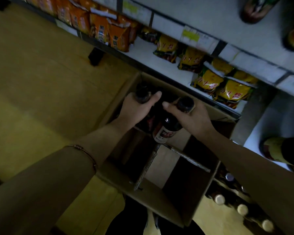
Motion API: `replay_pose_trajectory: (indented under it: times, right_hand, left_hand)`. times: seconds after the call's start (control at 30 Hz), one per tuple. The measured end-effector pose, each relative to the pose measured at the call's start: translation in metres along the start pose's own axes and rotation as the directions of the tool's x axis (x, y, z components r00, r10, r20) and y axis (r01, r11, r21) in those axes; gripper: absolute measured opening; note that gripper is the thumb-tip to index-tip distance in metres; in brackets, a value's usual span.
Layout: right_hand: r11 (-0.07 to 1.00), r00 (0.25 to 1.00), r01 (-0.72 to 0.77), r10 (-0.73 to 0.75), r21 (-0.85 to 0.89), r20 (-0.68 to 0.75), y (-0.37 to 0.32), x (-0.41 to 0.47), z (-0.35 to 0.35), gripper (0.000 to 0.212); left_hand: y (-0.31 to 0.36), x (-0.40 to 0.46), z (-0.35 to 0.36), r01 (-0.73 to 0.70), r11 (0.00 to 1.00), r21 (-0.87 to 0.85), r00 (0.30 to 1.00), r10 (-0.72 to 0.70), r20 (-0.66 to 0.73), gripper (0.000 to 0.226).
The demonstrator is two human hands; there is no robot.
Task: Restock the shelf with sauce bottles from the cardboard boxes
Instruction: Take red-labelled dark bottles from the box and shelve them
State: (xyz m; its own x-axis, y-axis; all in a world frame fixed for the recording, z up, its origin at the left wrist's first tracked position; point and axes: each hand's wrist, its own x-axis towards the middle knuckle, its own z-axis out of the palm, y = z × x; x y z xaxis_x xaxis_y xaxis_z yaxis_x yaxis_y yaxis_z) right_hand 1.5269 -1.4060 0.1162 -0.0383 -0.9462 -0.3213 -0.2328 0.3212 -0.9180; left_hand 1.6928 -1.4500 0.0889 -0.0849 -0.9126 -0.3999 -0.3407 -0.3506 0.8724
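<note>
While both hands reach into the open cardboard box [153, 199] on the floor, I see my left hand [136, 109] curled round the neck of one dark sauce bottle [142, 94] and my right hand [190, 117] gripping another sauce bottle [168, 129] just below its black cap, its red and white label showing. Cardboard dividers [148, 167] cross the box's near cells. Yellow packets [209, 80] lie on the low shelf [161, 65] just beyond the box. Capped bottles [241, 209] stand in a row at the right.

Two hands [136, 109], two held sauce bottles [166, 129], one open cardboard box [153, 197].
</note>
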Motion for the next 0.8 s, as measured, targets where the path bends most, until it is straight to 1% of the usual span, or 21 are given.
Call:
replay_pose_trajectory:
  times: [0.07, 0.1, 0.17, 0.27, 0.33, 0.4, 0.47, 0.53, 0.57, 0.6, 0.7, 0.8]
  right_hand:
    - [0.993, 0.997, -0.01, 0.019, 0.115, -0.074, -0.029, -0.011, -0.01, 0.009]
    - [0.992, 0.994, 0.007, 0.006, 0.126, -0.106, -0.045, -0.016, -0.015, 0.015]
    - [0.992, 0.988, 0.049, -0.03, 0.12, -0.152, -0.078, -0.028, -0.027, 0.025]
    - [0.989, 0.978, 0.081, -0.053, 0.127, -0.204, -0.13, -0.051, -0.051, 0.03]
    - [0.988, 0.974, 0.103, -0.077, 0.117, -0.214, -0.162, -0.065, -0.068, 0.033]
    - [0.988, 0.973, 0.124, -0.102, 0.095, -0.208, -0.196, -0.08, -0.083, 0.034]
    - [0.983, 0.964, 0.18, -0.17, 0.031, -0.204, -0.227, -0.095, -0.096, 0.034]
    - [0.971, 0.95, 0.239, -0.239, -0.023, -0.203, -0.257, -0.111, -0.109, 0.034]
    - [0.964, 0.943, 0.263, -0.263, -0.028, -0.205, -0.272, -0.119, -0.115, 0.035]
    - [0.959, 0.935, 0.281, -0.281, -0.031, -0.215, -0.288, -0.127, -0.122, 0.035]
    - [0.951, 0.907, 0.305, -0.309, -0.061, -0.285, -0.331, -0.156, -0.143, 0.036]
    - [0.952, 0.869, 0.303, -0.295, -0.044, -0.397, -0.372, -0.189, -0.161, 0.041]
  left_hand:
    - [0.034, -0.014, -0.003, -0.073, 0.997, 0.005, 0.997, 0.073, 0.029, 0.016]
    - [0.051, -0.021, -0.005, -0.11, 0.994, 0.019, 0.993, 0.109, 0.043, 0.023]
    - [0.085, -0.034, -0.013, -0.138, 0.99, 0.028, 0.989, 0.136, 0.066, 0.03]
    - [0.139, -0.057, -0.023, -0.138, 0.99, 0.037, 0.986, 0.134, 0.098, 0.035]
    - [0.177, -0.079, -0.026, -0.174, 0.984, 0.034, 0.977, 0.168, 0.133, 0.032]
    - [0.211, -0.102, -0.028, -0.254, 0.965, 0.067, 0.958, 0.241, 0.156, 0.026]
    - [0.243, -0.12, -0.032, -0.328, 0.94, 0.09, 0.933, 0.307, 0.189, 0.022]
    - [0.274, -0.134, -0.038, -0.382, 0.92, 0.093, 0.908, 0.355, 0.22, 0.026]
    - [0.291, -0.141, -0.041, -0.411, 0.907, 0.091, 0.892, 0.379, 0.248, 0.028]
    - [0.309, -0.147, -0.043, -0.438, 0.895, 0.086, 0.873, 0.4, 0.281, 0.024]
    - [0.361, -0.163, -0.048, -0.494, 0.866, 0.074, 0.808, 0.427, 0.405, 0.019]
    - [0.409, -0.179, -0.052, -0.524, 0.851, 0.008, 0.737, 0.449, 0.504, 0.019]
